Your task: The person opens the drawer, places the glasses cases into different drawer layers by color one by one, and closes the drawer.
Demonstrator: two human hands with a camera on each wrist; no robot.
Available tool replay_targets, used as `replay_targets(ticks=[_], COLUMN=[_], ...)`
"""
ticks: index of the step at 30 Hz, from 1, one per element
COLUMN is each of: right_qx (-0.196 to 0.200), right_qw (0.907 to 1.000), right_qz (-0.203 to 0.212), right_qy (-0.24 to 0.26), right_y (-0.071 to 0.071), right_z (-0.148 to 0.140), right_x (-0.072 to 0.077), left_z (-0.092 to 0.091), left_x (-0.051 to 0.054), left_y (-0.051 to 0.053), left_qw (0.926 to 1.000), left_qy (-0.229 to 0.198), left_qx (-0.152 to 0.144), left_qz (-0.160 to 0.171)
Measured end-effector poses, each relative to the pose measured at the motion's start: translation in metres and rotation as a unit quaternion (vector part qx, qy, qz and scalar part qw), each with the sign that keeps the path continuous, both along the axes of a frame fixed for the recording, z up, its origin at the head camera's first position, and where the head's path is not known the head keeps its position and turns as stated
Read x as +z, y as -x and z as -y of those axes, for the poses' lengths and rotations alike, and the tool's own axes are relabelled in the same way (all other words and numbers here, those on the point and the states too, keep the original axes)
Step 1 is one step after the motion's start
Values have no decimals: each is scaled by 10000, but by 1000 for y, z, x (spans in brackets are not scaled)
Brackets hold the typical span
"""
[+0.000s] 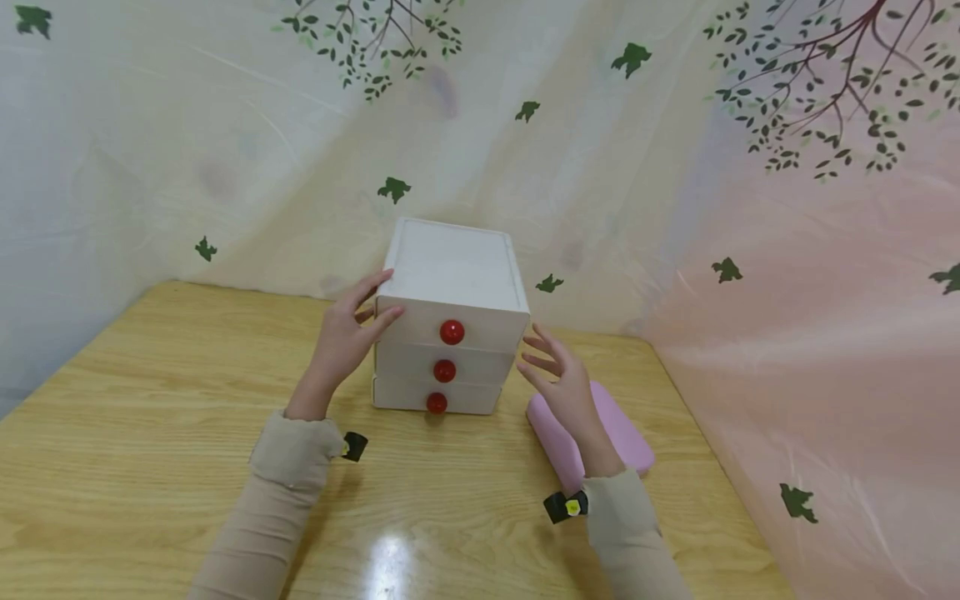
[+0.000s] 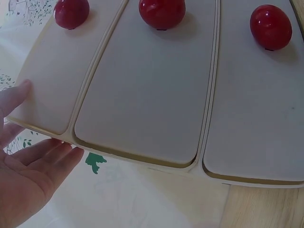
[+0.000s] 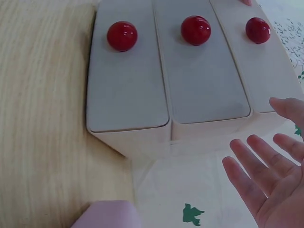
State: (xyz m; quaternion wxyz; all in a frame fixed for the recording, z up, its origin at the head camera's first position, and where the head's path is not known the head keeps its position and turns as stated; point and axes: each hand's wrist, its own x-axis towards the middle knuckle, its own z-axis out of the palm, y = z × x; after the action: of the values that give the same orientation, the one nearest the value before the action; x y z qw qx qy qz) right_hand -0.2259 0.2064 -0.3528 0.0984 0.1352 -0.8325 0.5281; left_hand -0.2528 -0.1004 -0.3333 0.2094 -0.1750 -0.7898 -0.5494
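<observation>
While the left hand (image 1: 341,346) touches the upper left part of a white drawer box (image 1: 453,262), the right hand (image 1: 566,387) hovers just beside its right side. The left grip is loose and unclenched: the thumb lies on the front of the top drawer (image 1: 408,327), and the fairly straight fingers reach along the left side wall. The right grip is spread and holds nothing, its fingers slightly bent, with the palm facing the box.

The drawer box stands upright on the wood-grain bench (image 1: 420,508), near the far edge, its front toward the person. That front has 3 stacked drawers, all of which look closed, and 3 glossy red knobs (image 1: 444,371), 1 on each drawer.

To the right of the box, a pink object (image 1: 622,425) with rounded corners lies on the bench, partly hidden by the right hand and forearm; what it is cannot be told.

Beige sleeves (image 1: 292,450) cover the forearms, with small black devices (image 1: 355,447) by the cuffs. Behind the bench hangs a pale sheet (image 1: 315,183) printed with green leaves (image 1: 632,58) and branches, pinkish toward the right.
</observation>
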Motion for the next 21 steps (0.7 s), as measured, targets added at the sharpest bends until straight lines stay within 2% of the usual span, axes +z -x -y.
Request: replay_targets(ticks=[4,14,17,21], right_qx=[-135,-464,-340,45], right_qw=[9997,9898,9876,9865], right_qz=[147,1300,1507,1614], right_qy=[146,339,292,265], right_y=[-2,-11,-13,-14], right_z=[0,13,20,29], right_x=[-9,-22,-30,-43], left_z=[0,-1,-1,-1], left_x=[-1,0,1,2], left_y=[1,-1,-1,-2], left_qw=[10000,10000,10000,10000], left_qy=[-13,33,38,47], left_qx=[5,77,77,64], left_qz=[-6,-30,-21,48])
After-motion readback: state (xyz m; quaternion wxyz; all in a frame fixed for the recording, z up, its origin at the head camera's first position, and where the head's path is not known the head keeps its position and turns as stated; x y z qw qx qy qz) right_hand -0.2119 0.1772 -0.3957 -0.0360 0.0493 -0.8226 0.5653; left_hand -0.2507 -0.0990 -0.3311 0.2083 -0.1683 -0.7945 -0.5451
